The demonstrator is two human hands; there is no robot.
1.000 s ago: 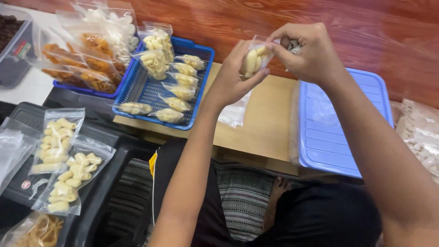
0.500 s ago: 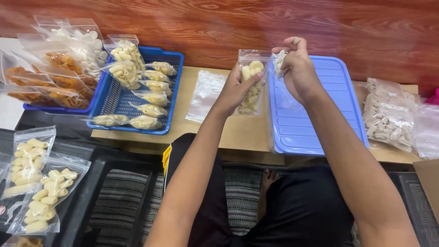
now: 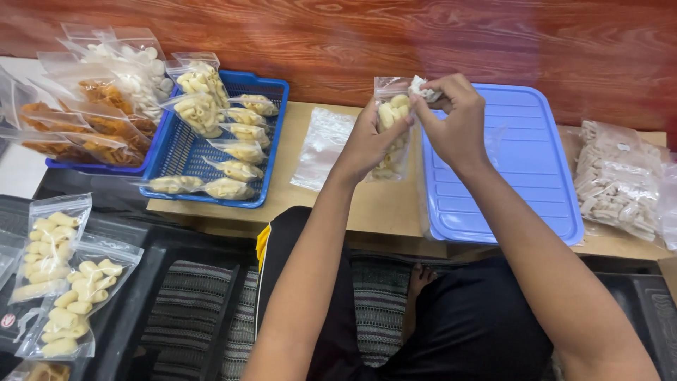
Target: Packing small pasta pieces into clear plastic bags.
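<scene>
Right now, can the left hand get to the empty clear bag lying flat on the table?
Probably yes: the empty clear bag lies uncovered just left of the left hand, but that hand is holding the filled bag.

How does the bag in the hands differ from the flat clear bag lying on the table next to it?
The held bag is filled with pale tube-shaped snacks; the flat bag looks empty. The held bag stands roughly upright, gripped by the left hand and pinched at its top by the right hand; the flat bag lies untouched on the wooden table. The held bag bulges; the flat bag is thin. Both are small clear plastic pouches.
</scene>
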